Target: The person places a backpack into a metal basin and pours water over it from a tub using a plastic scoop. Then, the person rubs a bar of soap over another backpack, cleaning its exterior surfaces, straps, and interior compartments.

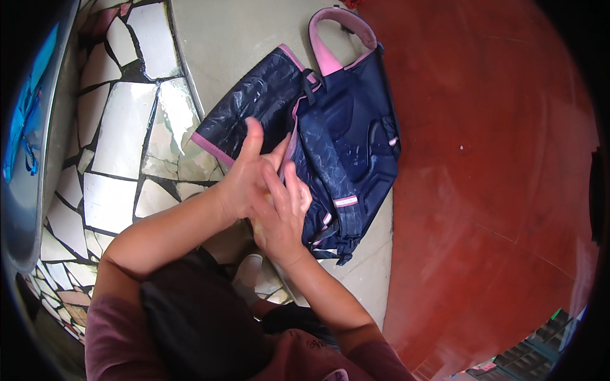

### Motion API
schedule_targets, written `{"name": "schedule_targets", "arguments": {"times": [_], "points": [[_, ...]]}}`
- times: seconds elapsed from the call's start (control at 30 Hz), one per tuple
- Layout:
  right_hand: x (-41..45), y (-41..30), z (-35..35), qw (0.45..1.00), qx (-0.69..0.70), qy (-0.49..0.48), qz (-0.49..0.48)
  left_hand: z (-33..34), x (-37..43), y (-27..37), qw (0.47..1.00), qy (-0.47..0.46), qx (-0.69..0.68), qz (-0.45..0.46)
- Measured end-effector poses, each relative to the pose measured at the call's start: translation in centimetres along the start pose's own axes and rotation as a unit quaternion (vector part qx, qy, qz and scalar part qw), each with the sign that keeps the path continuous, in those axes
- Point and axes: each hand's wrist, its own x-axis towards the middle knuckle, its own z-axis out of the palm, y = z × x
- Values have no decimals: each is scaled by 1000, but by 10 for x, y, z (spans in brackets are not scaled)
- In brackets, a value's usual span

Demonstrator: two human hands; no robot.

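Observation:
My left hand and my right hand press together, palm against palm, in front of me. The left one has its thumb raised and its fingers spread, and the right one's fingers are apart and slightly bent; both look wet. No object shows between them, though the palms are hidden. Beyond and beside them lies a dark blue backpack with pink trim, a pink-lined carrying handle and a wet shoulder strap. Its flap, dark and wrinkled with pink edging, is spread out to the left, beyond my left hand.
The backpack rests on a pale stone ledge. Reddish flooring lies right of it, wet broken-tile mosaic to the left. A metal basin with blue cloth stands at the left edge, a dark crate at bottom right.

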Motion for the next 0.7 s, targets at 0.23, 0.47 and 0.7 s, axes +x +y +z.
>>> {"name": "schedule_targets", "arguments": {"times": [0.23,0.47,0.7], "points": [[-69,50,6,913,257,97,302,11,11,-10,995,101,-5,16],[-17,36,-58,846,338,271,311,-38,8,-66,722,54,684,88],[43,105,-31,957,62,-62,275,-55,29,-97,521,5,854,5]]}}
